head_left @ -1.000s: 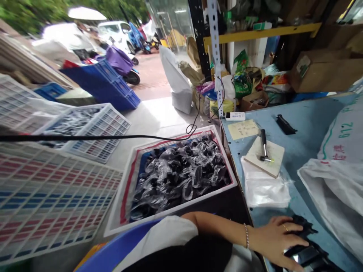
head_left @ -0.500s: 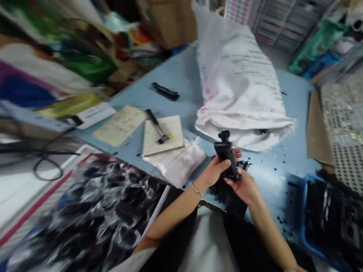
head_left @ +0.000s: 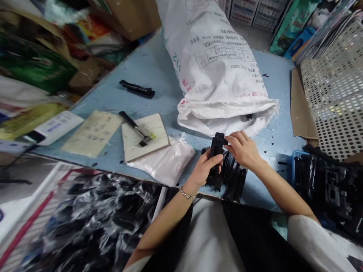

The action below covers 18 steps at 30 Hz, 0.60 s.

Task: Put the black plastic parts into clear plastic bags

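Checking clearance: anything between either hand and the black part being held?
Nothing visible. The left hand grips the black part directly; the right hand is at its upper end. More black parts lie below, not between.

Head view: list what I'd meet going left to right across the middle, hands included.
Paper → board → left hand, holding a black part → right hand → blue basket.

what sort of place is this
Probably a small workshop, judging by the black-handled tool on a pale block, the black parts in a blue basket and the crate of plastic-wrapped black items.
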Motion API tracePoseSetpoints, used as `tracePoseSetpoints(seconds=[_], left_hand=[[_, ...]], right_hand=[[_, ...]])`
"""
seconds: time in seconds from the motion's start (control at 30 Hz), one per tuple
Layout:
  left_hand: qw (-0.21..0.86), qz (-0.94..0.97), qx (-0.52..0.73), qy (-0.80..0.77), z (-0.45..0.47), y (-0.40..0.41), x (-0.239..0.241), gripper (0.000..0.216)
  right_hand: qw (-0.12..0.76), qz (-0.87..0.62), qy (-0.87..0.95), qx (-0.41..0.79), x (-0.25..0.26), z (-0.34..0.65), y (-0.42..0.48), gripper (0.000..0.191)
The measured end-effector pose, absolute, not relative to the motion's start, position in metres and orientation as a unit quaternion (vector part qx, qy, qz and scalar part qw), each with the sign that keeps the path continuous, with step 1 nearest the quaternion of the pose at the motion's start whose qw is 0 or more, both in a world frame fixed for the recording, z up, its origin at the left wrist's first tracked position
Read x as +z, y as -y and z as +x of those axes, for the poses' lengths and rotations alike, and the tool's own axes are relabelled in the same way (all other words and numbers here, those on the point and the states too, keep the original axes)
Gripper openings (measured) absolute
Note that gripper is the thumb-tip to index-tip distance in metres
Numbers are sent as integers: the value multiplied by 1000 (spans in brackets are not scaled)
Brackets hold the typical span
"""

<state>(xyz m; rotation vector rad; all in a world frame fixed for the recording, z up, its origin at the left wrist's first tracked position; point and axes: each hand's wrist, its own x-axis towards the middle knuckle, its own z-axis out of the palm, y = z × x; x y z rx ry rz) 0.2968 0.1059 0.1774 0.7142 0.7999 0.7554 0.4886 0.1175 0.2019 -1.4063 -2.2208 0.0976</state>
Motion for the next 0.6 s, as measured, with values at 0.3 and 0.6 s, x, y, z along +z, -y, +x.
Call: tracePoseSetpoints(seconds=[0.3,0.6], left_hand=[[771,295,411,-386,290,-121,181,53],[825,250,357,-360,288,-105,168,52]], right_hand=[[288,-491,803,176,201,463,-104,44],[274,-378,884,22,168,442,-48,30]])
